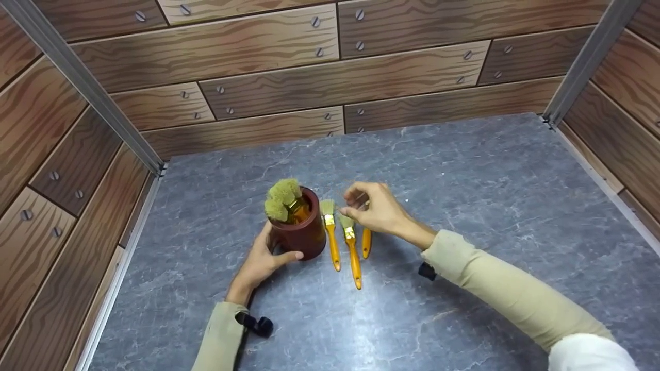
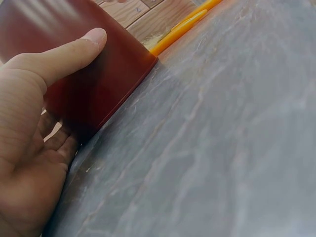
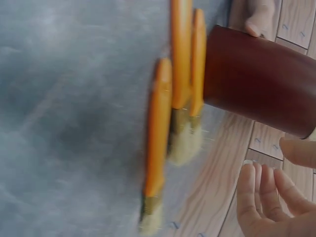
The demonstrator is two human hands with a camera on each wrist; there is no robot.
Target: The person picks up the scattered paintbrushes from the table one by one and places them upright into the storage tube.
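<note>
My left hand (image 1: 262,262) grips a dark red cylindrical cup (image 1: 305,238) standing upright, its thumb (image 2: 81,52) laid across the near wall. Paintbrushes (image 1: 282,197) stand in the cup, bristles up, leaning over its left rim. To the cup's right, three paintbrushes with orange handles lie side by side: a left one (image 1: 333,246), a middle one (image 1: 355,258) and a right one (image 1: 366,243). Above their bristle ends hovers my right hand (image 1: 380,211), fingers loosely bent, with a gap between thumb and fingers and nothing held. It partly hides the right brush.
A grey marbled tabletop (image 1: 479,170) lies under everything. Wood-patterned panels (image 1: 268,41) wall it in at the back and both sides, with metal posts (image 1: 95,93) at the corners. Black wrist devices (image 1: 255,324) sit on both sleeves.
</note>
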